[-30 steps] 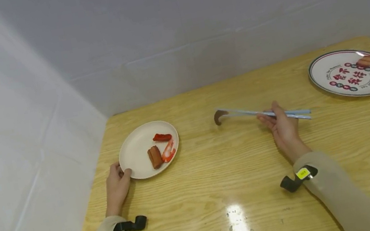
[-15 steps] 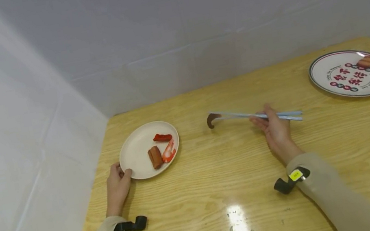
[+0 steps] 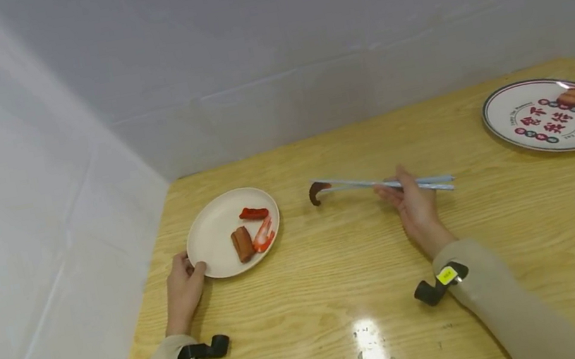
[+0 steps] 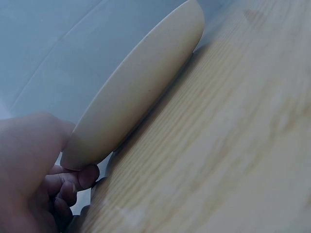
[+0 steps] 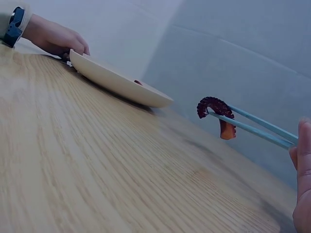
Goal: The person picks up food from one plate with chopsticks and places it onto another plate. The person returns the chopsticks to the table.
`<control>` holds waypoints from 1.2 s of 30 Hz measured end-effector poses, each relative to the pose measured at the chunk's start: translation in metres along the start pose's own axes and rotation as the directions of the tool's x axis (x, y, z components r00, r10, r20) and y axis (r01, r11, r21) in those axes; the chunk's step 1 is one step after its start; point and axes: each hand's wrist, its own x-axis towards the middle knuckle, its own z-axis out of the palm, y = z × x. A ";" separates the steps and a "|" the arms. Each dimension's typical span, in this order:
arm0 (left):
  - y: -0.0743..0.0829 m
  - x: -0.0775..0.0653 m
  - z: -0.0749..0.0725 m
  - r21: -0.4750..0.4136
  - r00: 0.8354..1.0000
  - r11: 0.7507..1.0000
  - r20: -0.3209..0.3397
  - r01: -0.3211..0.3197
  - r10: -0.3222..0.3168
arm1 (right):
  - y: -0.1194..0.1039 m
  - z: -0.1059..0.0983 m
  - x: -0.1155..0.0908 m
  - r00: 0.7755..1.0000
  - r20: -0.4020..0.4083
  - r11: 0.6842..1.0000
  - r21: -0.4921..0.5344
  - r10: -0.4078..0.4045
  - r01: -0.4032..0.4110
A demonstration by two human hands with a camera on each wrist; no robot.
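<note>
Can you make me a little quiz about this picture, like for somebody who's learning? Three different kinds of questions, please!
1. True or false: the left hand grips the edge of the cream plate.

2. Pick one. What is pinched between the chopsticks?
A) a red strip
B) a dark curled piece
C) a brown block

3. Fill the gap: the chopsticks are in the person's ___ hand.

Key:
1. True
2. B
3. right (the right hand)
</note>
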 end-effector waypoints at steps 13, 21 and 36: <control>-0.001 0.000 -0.001 -0.005 1.000 1.000 0.004 -0.013 0.013 | 0.012 0.011 -0.001 0.999 0.003 0.999 -0.005 0.047 -0.047; 0.000 0.000 -0.001 -0.011 1.000 1.000 0.005 -0.011 0.011 | 0.020 0.019 -0.003 0.999 0.021 0.999 -0.003 0.038 -0.038; -0.002 0.001 0.000 -0.016 1.000 1.000 0.000 -0.013 0.013 | 0.035 0.031 -0.006 0.998 0.053 0.999 -0.039 0.032 -0.030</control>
